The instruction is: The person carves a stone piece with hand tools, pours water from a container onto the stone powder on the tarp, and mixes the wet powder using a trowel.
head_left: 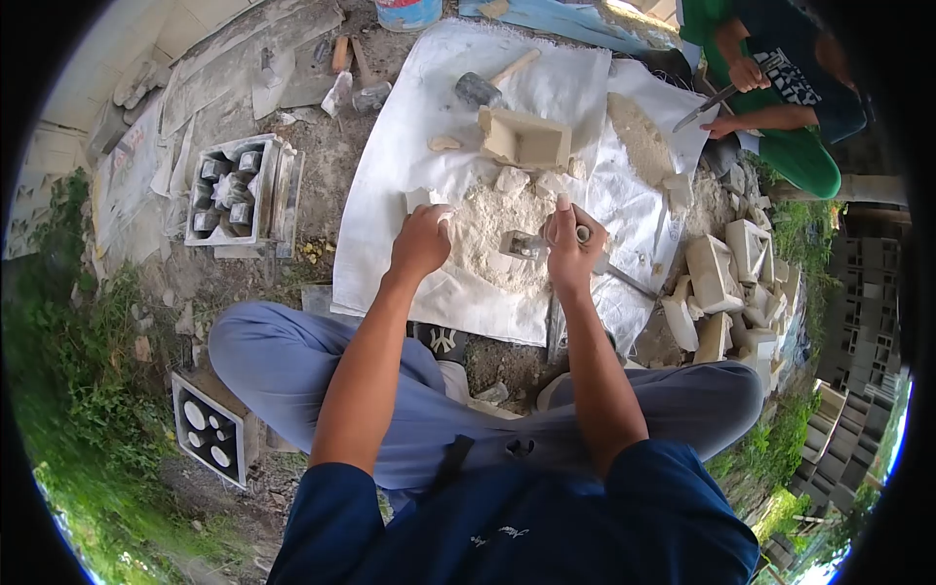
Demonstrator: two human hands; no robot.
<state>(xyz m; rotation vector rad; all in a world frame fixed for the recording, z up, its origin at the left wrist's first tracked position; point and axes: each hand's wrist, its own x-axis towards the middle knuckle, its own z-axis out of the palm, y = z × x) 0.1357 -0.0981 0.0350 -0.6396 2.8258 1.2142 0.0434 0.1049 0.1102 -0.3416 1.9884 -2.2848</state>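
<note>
A: White sheet [385, 146] on dirt [317, 161], one powder pile [487, 214]?
B: Yep, one box-like block [536, 146] behind it. Right hand [573, 249] is wrapped round one hammer [520, 246] over the powder. Left hand [422, 241] is at one pale chunk [417, 198], can't tell if it's gripping.

1. Illumination: diffuse daylight; the white sheet [375, 195] forms the brightest broad surface, and the pale powder [483, 258] on it shows low contrast.
2. Shadows: soft-edged and faint around the centre; the stacked grey blocks [863, 302] at far right lie in dimmer light.
3. Glare: washed-out patches at the lower left and lower right margins, with blue-violet fringing.
4. Distortion: strong wide-angle curvature; black vignetting fills the corners.
5. Focus: centre fairly crisp; marginal foliage [107, 487] smeared.
</note>
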